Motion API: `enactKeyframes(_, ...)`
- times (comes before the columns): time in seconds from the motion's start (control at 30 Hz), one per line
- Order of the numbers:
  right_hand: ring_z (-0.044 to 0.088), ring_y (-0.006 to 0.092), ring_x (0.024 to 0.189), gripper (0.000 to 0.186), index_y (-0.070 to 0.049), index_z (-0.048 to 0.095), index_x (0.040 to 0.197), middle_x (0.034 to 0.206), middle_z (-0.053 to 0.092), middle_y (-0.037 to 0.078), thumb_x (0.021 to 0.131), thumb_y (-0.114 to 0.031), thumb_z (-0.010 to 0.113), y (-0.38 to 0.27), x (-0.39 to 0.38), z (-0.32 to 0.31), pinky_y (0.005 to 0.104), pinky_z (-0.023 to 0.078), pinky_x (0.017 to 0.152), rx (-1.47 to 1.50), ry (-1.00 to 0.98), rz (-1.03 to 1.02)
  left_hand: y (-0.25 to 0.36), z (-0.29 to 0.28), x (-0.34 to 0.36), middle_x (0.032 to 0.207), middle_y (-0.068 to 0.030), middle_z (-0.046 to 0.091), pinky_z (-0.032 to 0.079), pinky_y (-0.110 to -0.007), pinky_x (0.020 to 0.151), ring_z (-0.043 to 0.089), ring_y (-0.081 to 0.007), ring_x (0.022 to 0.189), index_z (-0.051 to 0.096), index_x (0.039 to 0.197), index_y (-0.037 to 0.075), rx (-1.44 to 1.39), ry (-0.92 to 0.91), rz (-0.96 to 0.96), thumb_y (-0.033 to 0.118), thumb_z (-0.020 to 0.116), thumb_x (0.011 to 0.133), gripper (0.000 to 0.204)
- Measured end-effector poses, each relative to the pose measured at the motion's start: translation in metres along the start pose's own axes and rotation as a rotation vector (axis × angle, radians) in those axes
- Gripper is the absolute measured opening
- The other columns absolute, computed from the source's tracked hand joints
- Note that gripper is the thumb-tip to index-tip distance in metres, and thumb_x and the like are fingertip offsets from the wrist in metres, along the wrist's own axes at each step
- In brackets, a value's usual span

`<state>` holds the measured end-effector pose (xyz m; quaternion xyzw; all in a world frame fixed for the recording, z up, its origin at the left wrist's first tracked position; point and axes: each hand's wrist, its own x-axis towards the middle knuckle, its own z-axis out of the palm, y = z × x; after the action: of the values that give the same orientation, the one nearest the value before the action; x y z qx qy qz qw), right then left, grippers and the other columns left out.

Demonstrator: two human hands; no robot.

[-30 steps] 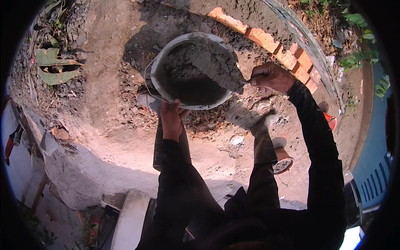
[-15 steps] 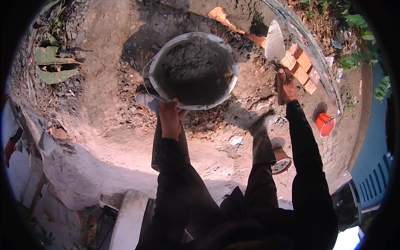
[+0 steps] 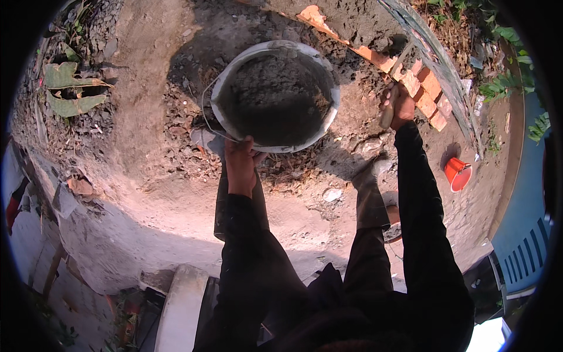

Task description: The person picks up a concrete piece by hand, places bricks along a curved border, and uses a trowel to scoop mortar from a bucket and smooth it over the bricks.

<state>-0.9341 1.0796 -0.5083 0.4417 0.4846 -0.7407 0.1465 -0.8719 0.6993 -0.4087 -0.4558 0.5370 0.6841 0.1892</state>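
My left hand grips the near rim of a large round white bucket, by its thin wire handle. Grey mortar lies inside the bucket, and the walls are smeared with it. To the right of the bucket, my right hand is closed around the handle of a trowel. The trowel's blade is turned nearly edge-on and points away from me, over orange bricks. Whether any mortar sits on the blade, I cannot tell.
Orange brick pieces run in a line at the far side. A small orange bucket lies right of my arm; another reddish container is partly hidden behind my forearm. A weathered board curves beyond the bricks. Green leaves grow at left.
My right hand has moved slightly up and left, and the trowel has turned from its blade facing up to nearly edge-on. My left hand remains on the bucket's rim.
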Motion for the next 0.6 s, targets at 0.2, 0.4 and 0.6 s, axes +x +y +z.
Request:
enactKeyframes(0.2, 0.050, 0.0164, 0.047, 0.038, -0.011, 0.053, 0.088, 0.063, 0.051, 0.003, 0.094, -0.048, 0.046, -0.008, 0.038, 0.109, 0.0316, 0.043, 0.043, -0.282, 0.002, -0.075, -0.006, 0.001, 0.003, 0.098, 0.0000, 0.055, 0.058, -0.039, 0.075, 0.053, -0.0093, 0.071, 0.041, 0.130, 0.018, 0.025, 0.001, -0.020, 0.009, 0.048, 0.094, 0.038)
enactKeyframes(0.4, 0.052, 0.0150, 0.051, 0.040, -0.007, 0.054, 0.089, 0.064, 0.052, 0.002, 0.096, -0.045, 0.046, -0.036, 0.023, 0.118, 0.0287, 0.044, 0.049, -0.667, -0.101, -0.176, -0.009, 0.003, 0.005, 0.113, -0.0039, 0.056, 0.058, -0.042, 0.077, 0.060, -0.0154, 0.088, 0.035, 0.135, 0.019, 0.005, -0.096, 0.016, 0.010, 0.049, 0.095, 0.043)
enactKeyframes(0.6, 0.062, 0.0396, 0.080, 0.027, -0.005, 0.053, 0.098, 0.087, 0.060, 0.020, 0.090, -0.031, 0.053, -0.006, -0.107, 0.051, 0.0480, 0.048, 0.072, -1.322, -0.217, -0.691, 0.000, 0.007, -0.008, 0.120, -0.0068, 0.054, 0.057, -0.040, 0.076, 0.062, -0.0223, 0.097, 0.032, 0.137, 0.018, 0.066, -0.127, 0.075, 0.011, 0.055, 0.092, 0.051)
